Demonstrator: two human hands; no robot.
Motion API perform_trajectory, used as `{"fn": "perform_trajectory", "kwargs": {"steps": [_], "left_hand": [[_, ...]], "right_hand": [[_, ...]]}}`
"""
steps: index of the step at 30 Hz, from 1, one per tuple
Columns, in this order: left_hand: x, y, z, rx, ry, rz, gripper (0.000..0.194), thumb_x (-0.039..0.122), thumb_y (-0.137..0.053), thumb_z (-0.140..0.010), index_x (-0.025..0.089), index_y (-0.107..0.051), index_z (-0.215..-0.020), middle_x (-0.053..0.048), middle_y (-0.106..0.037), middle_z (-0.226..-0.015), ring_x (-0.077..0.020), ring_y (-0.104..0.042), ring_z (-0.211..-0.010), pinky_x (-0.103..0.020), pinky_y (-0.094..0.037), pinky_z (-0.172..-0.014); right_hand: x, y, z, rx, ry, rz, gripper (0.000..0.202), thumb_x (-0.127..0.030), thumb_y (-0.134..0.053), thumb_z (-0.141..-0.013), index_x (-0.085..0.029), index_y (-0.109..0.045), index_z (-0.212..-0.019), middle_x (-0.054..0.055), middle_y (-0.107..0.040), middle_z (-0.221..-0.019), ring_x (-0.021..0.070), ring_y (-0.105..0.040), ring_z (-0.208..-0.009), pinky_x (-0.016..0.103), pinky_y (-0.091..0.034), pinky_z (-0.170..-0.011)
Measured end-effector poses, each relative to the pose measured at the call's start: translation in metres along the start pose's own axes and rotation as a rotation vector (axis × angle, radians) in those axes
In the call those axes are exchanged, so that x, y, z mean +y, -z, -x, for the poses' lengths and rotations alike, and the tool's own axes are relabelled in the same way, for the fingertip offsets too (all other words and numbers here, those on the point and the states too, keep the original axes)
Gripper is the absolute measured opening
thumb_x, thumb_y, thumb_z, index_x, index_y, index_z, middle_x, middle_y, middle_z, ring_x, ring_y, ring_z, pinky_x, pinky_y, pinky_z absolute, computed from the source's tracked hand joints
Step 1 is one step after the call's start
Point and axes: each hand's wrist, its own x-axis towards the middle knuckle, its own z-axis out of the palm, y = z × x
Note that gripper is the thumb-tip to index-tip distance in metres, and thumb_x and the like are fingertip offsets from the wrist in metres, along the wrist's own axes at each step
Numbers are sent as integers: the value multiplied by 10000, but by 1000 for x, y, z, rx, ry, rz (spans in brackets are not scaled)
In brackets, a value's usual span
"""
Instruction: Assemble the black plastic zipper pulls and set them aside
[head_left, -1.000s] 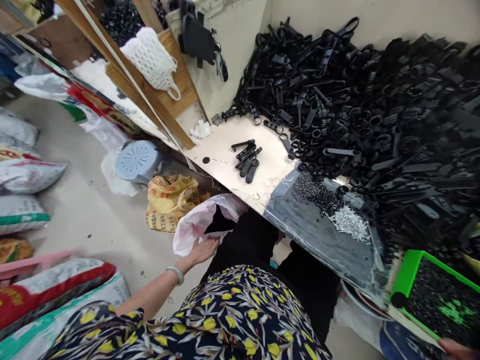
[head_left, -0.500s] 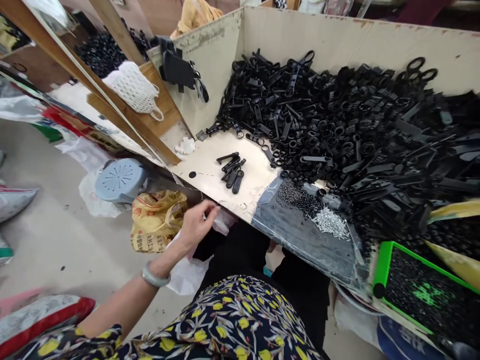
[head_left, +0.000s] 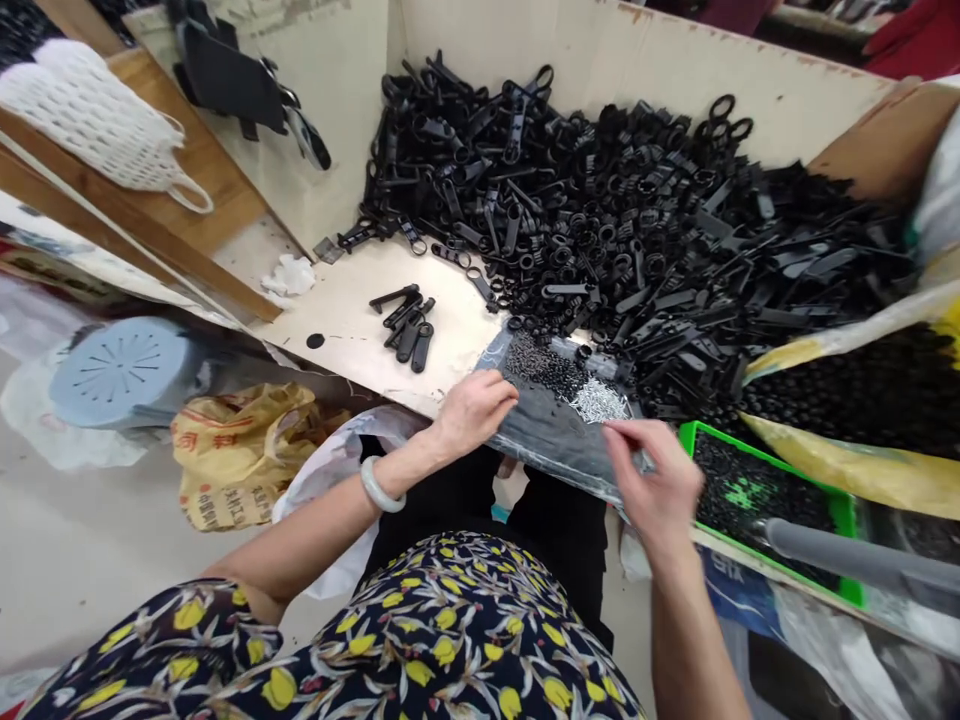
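Your left hand (head_left: 474, 408) rests on the near edge of the bench (head_left: 352, 320), fingers curled loosely, tips touching the dark sheet (head_left: 551, 435) there; grasping nothing I can see. Your right hand (head_left: 654, 482) hovers at the same edge, thumb and forefinger pinched together just beside the silver pins (head_left: 598, 402); can't tell if a pin is between them. The pins lie on the sheet between your hands, nearer the right one. The small black bits (head_left: 544, 362) sit just behind the pins, in front of your left fingertips. The big pile (head_left: 637, 220) of black pulls fills the back of the bench, up to its rear wall. A few loose pulls (head_left: 409, 325) lie left of centre, apart from both hands. The green tray (head_left: 765, 495) sits at the near right edge, just right of your right hand.
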Motion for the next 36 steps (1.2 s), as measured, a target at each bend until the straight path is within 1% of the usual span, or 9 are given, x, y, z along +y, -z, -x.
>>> {"fn": "perform_trajectory", "kwargs": {"steps": [3,7,15,18,21,24,26,30,36], "left_hand": [[4,-22,-5,-57,11,-108,167,220,-545,-1025,196,-702,-976,-80,-688,-972,-235,-627,-954,-374,-490,-888],[1,-26,-16,-13,76,-150,154,186,-535,-1021,190,-685,-987,-76,-696,-961,-238,-629,-934,-385,-470,-878],[2,-28,-40,-102,94,-219,90,216,-662,-957,176,-692,-882,-90,-697,-950,-268,-644,-958,-412,-472,-877],[3,-24,-41,-96,69,-171,129,190,-622,-975,182,-710,-881,-86,-699,-948,-261,-648,-971,-418,-473,-902],[11,-10,-33,-58,64,79,148,229,-615,-991,191,-733,-910,-62,-716,-935,-217,-658,-914,-377,-495,-884],[26,3,-18,-61,180,456,168,305,-642,-979,193,-756,-928,-34,-738,-892,-174,-661,-820,-306,-512,-774],[36,6,-7,-97,306,660,193,355,-663,-955,193,-763,-924,-22,-742,-855,-164,-661,-776,-282,-509,-716],[47,0,7,-155,492,917,252,426,-677,-922,184,-743,-896,-2,-688,-748,-136,-627,-640,-248,-487,-596],[48,-9,14,-180,541,1038,315,470,-706,-902,156,-726,-884,7,-634,-711,-99,-557,-559,-218,-452,-534]], "right_hand": [[12,-25,-1,-168,46,189,187,-336,-587,-1043,-239,-730,-973,25,-717,-879,173,-643,-754,322,-504,-730],[23,-55,-3,-230,47,414,207,-320,-541,-1063,-226,-715,-1006,43,-716,-930,191,-650,-829,319,-456,-756],[25,-64,0,-273,67,482,255,-294,-488,-1076,-231,-720,-991,63,-697,-916,214,-644,-877,322,-443,-776],[26,-63,0,-283,0,326,254,-305,-498,-1070,-236,-732,-1000,63,-693,-918,208,-644,-874,323,-460,-792],[24,-59,1,-236,-143,-70,190,-349,-591,-1032,-244,-747,-1008,35,-697,-925,180,-633,-812,311,-486,-764],[19,-56,5,-164,-297,-448,172,-390,-686,-973,-238,-764,-992,28,-705,-942,173,-639,-822,299,-510,-739],[15,-57,9,-139,-372,-583,182,-402,-716,-949,-233,-770,-990,26,-703,-936,164,-628,-794,289,-513,-707],[8,-60,15,-153,-420,-672,193,-405,-742,-932,-224,-777,-989,18,-673,-894,129,-571,-690,262,-493,-629],[3,-60,17,-231,-383,-674,175,-395,-713,-963,-237,-770,-1011,8,-639,-903,107,-586,-626,253,-516,-578]]}}
